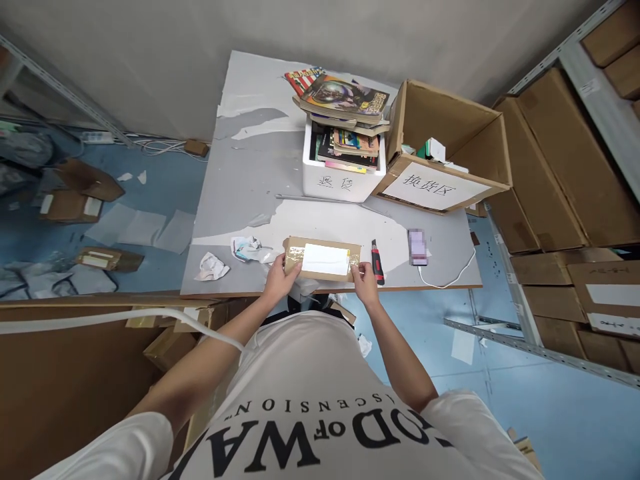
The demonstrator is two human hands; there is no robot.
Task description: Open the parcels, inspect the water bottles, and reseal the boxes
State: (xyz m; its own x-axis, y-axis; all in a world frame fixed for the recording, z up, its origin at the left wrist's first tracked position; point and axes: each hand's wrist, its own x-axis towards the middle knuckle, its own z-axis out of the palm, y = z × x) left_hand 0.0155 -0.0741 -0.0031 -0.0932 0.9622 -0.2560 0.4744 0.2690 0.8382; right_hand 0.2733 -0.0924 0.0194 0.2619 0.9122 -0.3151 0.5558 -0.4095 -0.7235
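Note:
A small brown cardboard box (295, 251), taped at its ends and bearing a white label (326, 259), lies at the front edge of the table. My left hand (281, 276) grips its left end, thumb on top. At the right end, my right hand (366, 281) holds the same box between thumb and fingers. Just right of it rests a red and black utility knife (377, 263). Crumpled paper and plastic (247, 249) lie to the left of the box, with another crumpled paper (212, 267) farther left.
Behind the box stand a white foam bin (345, 183) of books (345, 100) and an open carton (450, 133) with a handwritten sign. A phone (417, 247) on a white cable lies at right. Shelves of cartons (555, 167) flank the table; packages and paper litter the floor.

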